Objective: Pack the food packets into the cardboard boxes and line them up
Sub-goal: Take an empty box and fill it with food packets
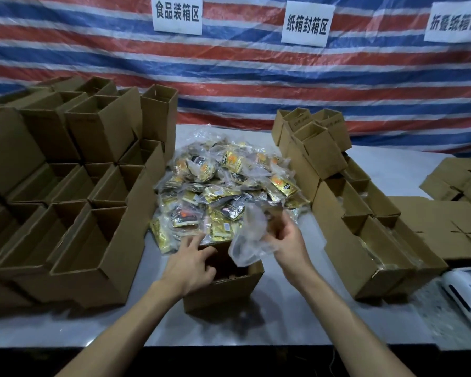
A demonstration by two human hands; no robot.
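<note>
An open cardboard box stands upright on the grey table, and everything else is placed from it. The left hand lies over the box's left rim with its fingers spread and loose, holding nothing. The right hand hovers above the box's right rim, its fingers curled to pinch a clear plastic bag that hangs into the opening. The bag is blurred, so what it holds cannot be told.

Directly behind the box, touching its far edge, lies a heap of gold and black food packets, many of them in clear wrapping. To the left of the box stand stacked rows of empty boxes with their tops open. To its right stands a row of packed boxes, with flat cartons beyond them and a white device at the table's right edge. Far behind the box hangs a striped tarpaulin with paper signs.
</note>
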